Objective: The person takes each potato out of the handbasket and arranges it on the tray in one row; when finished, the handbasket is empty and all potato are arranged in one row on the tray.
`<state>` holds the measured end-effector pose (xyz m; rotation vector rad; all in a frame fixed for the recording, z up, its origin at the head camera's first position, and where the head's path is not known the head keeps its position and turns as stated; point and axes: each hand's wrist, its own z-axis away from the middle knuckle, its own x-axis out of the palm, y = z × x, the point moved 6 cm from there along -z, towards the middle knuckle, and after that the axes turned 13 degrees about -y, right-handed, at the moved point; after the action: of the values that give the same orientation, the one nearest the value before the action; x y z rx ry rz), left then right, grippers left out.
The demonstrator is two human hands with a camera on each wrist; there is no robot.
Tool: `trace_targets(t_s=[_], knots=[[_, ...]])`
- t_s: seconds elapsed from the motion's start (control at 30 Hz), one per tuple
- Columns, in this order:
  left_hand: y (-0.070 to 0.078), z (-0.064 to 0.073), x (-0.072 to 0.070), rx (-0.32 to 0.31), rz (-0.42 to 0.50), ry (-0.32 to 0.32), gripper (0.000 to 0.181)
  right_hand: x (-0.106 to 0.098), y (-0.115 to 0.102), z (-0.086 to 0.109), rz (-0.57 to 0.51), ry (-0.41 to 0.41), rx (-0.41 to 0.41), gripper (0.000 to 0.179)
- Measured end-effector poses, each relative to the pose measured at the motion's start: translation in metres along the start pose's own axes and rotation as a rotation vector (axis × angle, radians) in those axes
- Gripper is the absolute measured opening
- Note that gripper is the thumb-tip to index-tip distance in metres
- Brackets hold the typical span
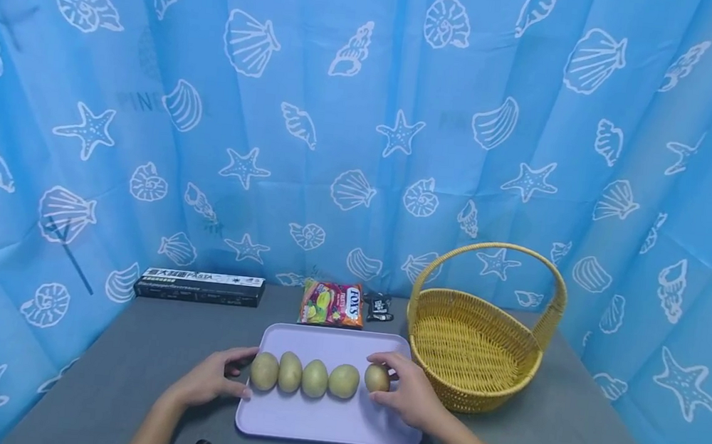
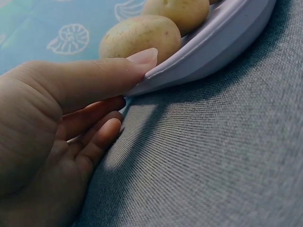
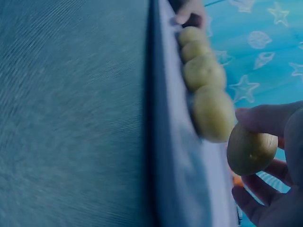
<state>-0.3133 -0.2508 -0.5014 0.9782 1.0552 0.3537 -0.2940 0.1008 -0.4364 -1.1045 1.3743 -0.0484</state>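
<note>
Between the thumb and fingers of my right hand [image 1: 411,397] is a potato [image 3: 252,152], held over the right part of a pale lilac tray [image 1: 326,425]. In the right wrist view it is close to the end of the row. Several other potatoes [image 1: 315,379] lie side by side across the tray's left and middle. At the tray's left edge, my left hand [image 1: 207,379] holds the rim, thumb on top. Its other fingers are lower and partly hidden behind the thumb in the left wrist view.
To the right of the tray stands a yellow wicker basket [image 1: 465,357] with a tall handle. Behind the tray lie a Fox's candy bag [image 1: 331,304] and a small black packet [image 1: 379,308]. A black pasta box [image 1: 198,287] sits back left, before a blue shell-patterned curtain [image 1: 309,174].
</note>
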Motion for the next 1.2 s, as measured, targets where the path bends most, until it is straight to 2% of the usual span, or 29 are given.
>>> trace_targets(t_s=[0.23, 0.67, 0.8, 1.0, 1.1, 1.2], knots=[[0.006, 0.0, -0.002, 0.02, -0.017, 0.01, 0.08, 0.018, 0.017, -0.005, 0.085, -0.01, 0.058, 0.057], [0.007, 0.002, -0.001, 0.037, -0.033, -0.001, 0.079, 0.021, 0.013, -0.006, 0.083, -0.051, 0.075, 0.061], [0.007, 0.0, 0.0, 0.041, -0.029, -0.006, 0.079, 0.011, 0.009, 0.003, 0.092, -0.025, 0.052, 0.061], [0.005, -0.004, 0.006, 0.041, -0.024, 0.002, 0.079, -0.017, -0.001, 0.027, 0.123, 0.016, 0.015, 0.052], [0.008, -0.005, 0.007, 0.057, -0.022, 0.007, 0.078, -0.032, -0.008, 0.042, 0.211, 0.052, -0.022, 0.048], [0.012, -0.005, 0.007, 0.078, -0.02, 0.017, 0.077, -0.047, -0.013, 0.058, 0.324, 0.123, -0.073, 0.045]])
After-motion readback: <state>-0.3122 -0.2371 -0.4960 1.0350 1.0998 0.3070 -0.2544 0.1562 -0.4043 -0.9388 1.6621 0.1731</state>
